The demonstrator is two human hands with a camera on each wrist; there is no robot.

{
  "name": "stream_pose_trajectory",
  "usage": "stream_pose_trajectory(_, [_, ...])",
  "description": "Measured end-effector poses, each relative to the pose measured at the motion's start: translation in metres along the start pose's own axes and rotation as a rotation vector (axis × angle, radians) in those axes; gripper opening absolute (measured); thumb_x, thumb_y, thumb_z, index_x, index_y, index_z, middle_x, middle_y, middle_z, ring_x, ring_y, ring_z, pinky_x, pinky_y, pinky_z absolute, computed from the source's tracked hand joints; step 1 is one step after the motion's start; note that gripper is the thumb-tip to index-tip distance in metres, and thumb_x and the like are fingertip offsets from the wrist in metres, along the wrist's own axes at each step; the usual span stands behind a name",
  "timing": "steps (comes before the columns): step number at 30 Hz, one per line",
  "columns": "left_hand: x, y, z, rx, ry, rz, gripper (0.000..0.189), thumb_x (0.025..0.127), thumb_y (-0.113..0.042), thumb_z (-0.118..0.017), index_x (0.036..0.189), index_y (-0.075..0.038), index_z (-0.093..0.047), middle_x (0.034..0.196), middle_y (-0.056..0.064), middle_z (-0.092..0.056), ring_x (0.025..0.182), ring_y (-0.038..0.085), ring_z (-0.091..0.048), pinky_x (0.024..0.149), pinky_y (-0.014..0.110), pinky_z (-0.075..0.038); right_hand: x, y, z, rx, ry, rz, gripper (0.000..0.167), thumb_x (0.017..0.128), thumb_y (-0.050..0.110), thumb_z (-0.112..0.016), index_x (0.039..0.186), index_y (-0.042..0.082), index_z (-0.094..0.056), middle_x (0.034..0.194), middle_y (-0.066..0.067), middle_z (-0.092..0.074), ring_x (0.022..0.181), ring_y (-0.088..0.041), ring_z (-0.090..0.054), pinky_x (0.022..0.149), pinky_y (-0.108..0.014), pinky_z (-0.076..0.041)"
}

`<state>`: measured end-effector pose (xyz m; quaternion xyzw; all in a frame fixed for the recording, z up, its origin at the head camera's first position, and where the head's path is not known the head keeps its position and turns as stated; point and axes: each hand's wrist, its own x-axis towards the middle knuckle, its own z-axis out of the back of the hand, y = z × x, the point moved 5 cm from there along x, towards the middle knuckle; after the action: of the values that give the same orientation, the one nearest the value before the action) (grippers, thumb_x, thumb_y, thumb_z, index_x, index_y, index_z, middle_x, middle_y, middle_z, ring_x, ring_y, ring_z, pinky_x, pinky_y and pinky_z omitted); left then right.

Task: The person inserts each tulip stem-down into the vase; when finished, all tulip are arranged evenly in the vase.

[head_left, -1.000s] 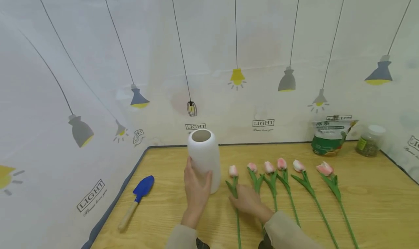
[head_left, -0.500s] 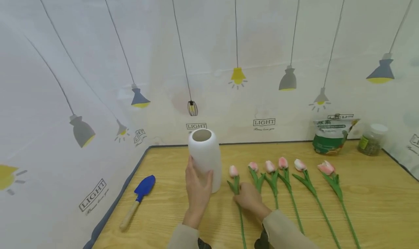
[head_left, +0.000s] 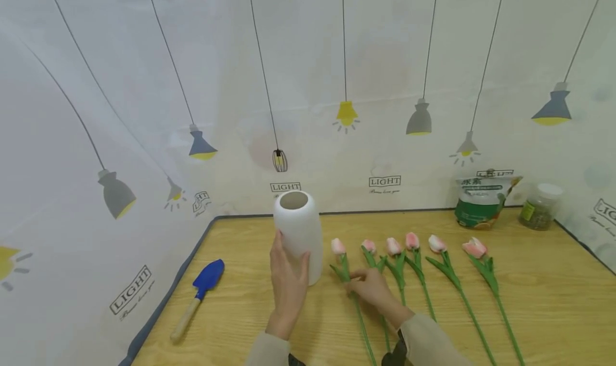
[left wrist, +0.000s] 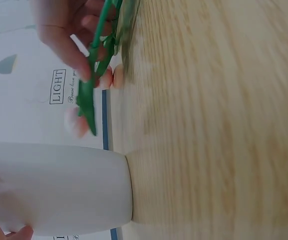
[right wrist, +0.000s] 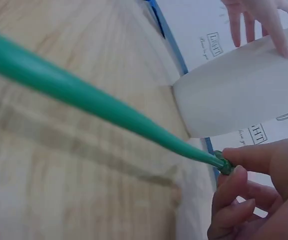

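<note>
Pinching the leftmost pink-and-white, green-stemmed tulip (head_left: 345, 270) near its leaves, the right hand (head_left: 372, 288) is working just right of the smooth white ceramic-looking vase (head_left: 303, 238), which the left hand (head_left: 289, 283) is gripping short of the wood-grained bench's (head_left: 240, 302) back edge. Lifting steadily from that pinch would probably be sparing the neighbouring pink tulip (head_left: 368, 246) a drag.

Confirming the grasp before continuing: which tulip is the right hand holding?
The leftmost tulip in the head view, nearest the white vase. The right hand pinches this one; the other five tulips lie further right.
</note>
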<state>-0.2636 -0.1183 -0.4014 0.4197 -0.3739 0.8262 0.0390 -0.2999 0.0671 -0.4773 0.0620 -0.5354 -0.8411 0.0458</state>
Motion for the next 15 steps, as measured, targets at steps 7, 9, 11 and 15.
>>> stream_pose_trajectory(7, [0.000,0.001,0.001,-0.005,0.010,0.010,0.078,0.080,-0.021,-0.065,0.141,-0.012,-0.017,0.131,0.020,-0.040,0.118,0.036,-0.044,0.092,0.051,-0.044,0.006,0.027,0.017,0.111,-0.081,0.034,0.036,0.078,0.017,-0.065,0.110,0.001,-0.061,0.066,-0.007,-0.060,0.041,-0.010,-0.041,0.039,-0.020,-0.036])
stream_pose_trajectory(9, [0.000,0.001,0.001,-0.003,-0.002,0.006,0.077,0.080,-0.021,-0.065,0.141,-0.011,-0.018,0.130,0.020,-0.040,0.117,0.036,-0.044,0.091,0.051,-0.044,0.009,0.039,0.024,0.125,-0.103,0.057,0.038,0.078,0.019,-0.065,0.112,0.003,-0.060,0.074,-0.008,-0.061,0.043,-0.012,-0.044,0.040,-0.020,-0.035])
stream_pose_trajectory(11, [0.001,0.001,0.001,-0.006,-0.015,0.002,0.077,0.079,-0.020,-0.065,0.141,-0.011,-0.020,0.130,0.020,-0.041,0.117,0.036,-0.045,0.091,0.051,-0.044,0.012,0.049,0.030,0.151,-0.117,0.067,0.040,0.079,0.022,-0.066,0.115,0.006,-0.059,0.078,-0.009,-0.060,0.046,-0.012,-0.045,0.041,-0.019,-0.035])
stream_pose_trajectory(15, [0.001,0.000,0.002,-0.019,-0.020,0.001,0.075,0.079,-0.019,-0.065,0.140,-0.010,-0.021,0.129,0.020,-0.041,0.117,0.036,-0.045,0.091,0.051,-0.044,0.017,0.071,0.045,0.160,-0.157,0.067,0.044,0.080,0.029,-0.064,0.120,0.013,-0.056,0.089,-0.007,-0.057,0.049,-0.011,-0.047,0.041,-0.019,-0.035])
